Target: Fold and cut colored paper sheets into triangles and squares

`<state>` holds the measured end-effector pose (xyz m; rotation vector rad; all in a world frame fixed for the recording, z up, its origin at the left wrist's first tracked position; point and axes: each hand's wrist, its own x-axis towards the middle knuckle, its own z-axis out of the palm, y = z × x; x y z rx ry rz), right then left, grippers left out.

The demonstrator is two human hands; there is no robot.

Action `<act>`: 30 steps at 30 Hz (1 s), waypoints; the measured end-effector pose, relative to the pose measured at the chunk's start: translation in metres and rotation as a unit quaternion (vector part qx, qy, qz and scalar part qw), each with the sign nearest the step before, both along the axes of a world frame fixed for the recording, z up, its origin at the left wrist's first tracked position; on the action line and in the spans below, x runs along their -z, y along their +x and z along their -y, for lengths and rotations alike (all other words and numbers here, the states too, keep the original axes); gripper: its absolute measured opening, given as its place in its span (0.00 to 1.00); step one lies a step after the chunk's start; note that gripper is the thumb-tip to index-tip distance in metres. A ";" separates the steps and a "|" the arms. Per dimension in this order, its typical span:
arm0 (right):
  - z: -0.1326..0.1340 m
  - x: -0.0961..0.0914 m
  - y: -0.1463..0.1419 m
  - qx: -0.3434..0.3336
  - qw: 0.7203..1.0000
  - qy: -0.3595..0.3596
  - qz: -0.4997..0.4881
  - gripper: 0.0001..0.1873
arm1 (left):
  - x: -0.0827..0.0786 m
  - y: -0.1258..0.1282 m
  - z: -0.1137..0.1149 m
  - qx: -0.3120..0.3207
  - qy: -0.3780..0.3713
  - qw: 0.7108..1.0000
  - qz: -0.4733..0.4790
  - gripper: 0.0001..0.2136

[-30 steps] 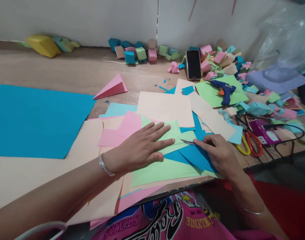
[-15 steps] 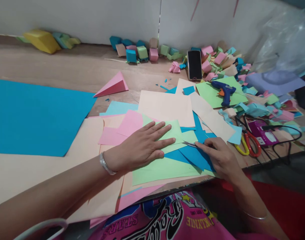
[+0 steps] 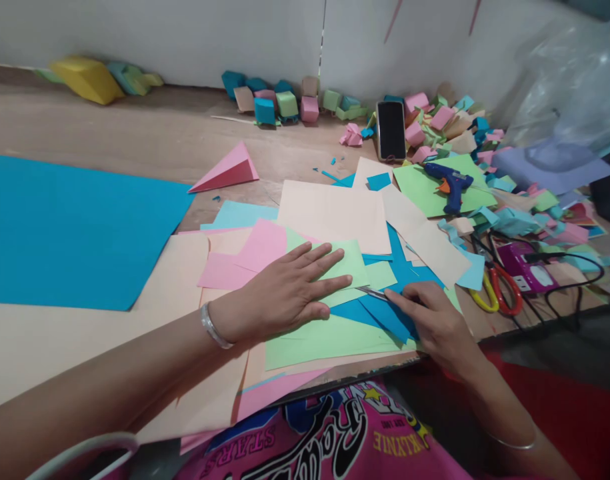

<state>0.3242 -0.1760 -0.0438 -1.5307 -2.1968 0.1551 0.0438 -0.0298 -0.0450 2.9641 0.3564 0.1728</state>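
Head view: left hand [image 3: 289, 293] lies flat, palm down, fingers spread and released, pressing a light green sheet [image 3: 357, 263] onto the paper pile at the near edge of the surface [image 3: 149, 140]. Right hand [image 3: 435, 323] has its fingers pinched on a thin metal blade [image 3: 372, 291]; the handle is hidden under the hand. The blade's long axis runs roughly left-right, tip toward the left hand, along the line where the light green sheet meets the blue paper [image 3: 385, 315] under it. The tip is just beside the left fingertips, apart, not touching. Right hand rests on the blue paper and is the nearer one to it. Right of it, near: scissors [image 3: 495, 288]. Farther back: glue gun [image 3: 449, 181], phone [image 3: 391, 130]. Far left, well apart: large blue sheet [image 3: 69, 227].
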 end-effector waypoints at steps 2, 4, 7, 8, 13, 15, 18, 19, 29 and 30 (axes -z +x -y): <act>0.002 -0.001 -0.004 0.004 1.000 -0.003 0.002 0.24 | 0.000 0.000 0.000 0.001 0.000 1.000 -0.001 0.29; 0.002 -0.001 -0.009 0.004 1.000 -0.003 0.000 0.24 | 0.000 0.000 0.000 0.000 0.001 1.000 -0.001 0.28; 0.000 0.000 -0.018 -0.002 1.000 0.006 -0.001 0.24 | 0.000 0.000 0.000 0.000 0.001 1.000 0.006 0.29; -0.001 0.001 -0.021 -0.005 1.000 0.010 -0.001 0.24 | 0.000 0.000 0.000 0.001 0.001 1.000 0.007 0.29; -0.005 0.002 -0.031 -0.012 1.000 0.017 -0.002 0.24 | 0.000 0.000 0.000 0.004 0.003 1.000 -0.005 0.29; -0.007 0.002 -0.033 -0.021 1.000 0.018 -0.002 0.24 | -0.001 0.000 0.000 0.002 0.003 1.000 -0.003 0.28; -0.010 0.002 -0.035 -0.038 0.999 0.018 0.002 0.23 | -0.001 0.000 0.000 0.003 0.007 1.000 -0.001 0.28; -0.010 0.002 -0.035 -0.041 0.999 0.016 0.003 0.23 | -0.002 0.000 0.001 0.002 0.008 1.000 -0.003 0.28; -0.017 0.008 -0.049 -0.057 0.998 -0.004 0.013 0.19 | 0.001 -0.001 0.000 0.000 0.012 1.000 -0.003 0.29; -0.018 0.009 -0.051 -0.060 0.998 -0.001 0.015 0.19 | 0.001 -0.001 0.000 0.001 0.011 1.000 -0.002 0.29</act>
